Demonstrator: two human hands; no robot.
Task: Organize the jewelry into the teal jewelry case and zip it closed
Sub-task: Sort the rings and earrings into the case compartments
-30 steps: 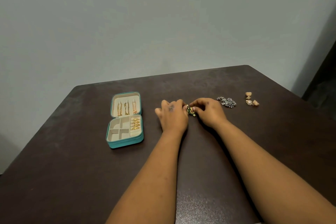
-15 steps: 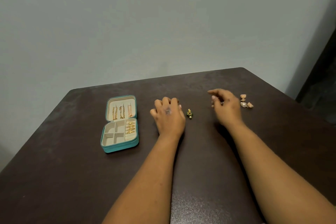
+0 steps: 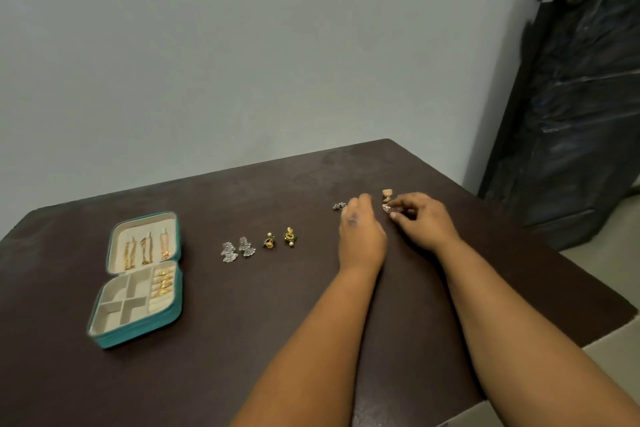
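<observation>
The right hand (image 3: 424, 224) pinches a small pale-gold filigree earring (image 3: 387, 207) at its fingertips, far to the right of the open teal jewelry case (image 3: 138, 279), which lies well apart on the left. The left hand (image 3: 360, 230), blurred, has fingers bent over a silver cluster piece (image 3: 338, 206); whether it grips I cannot tell. The case is soft-lined with small compartments.

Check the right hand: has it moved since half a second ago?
Yes. The right hand has gone further right, away from the teal jewelry case, and now pinches a rose-gold earring it had only hovered beside.
</observation>
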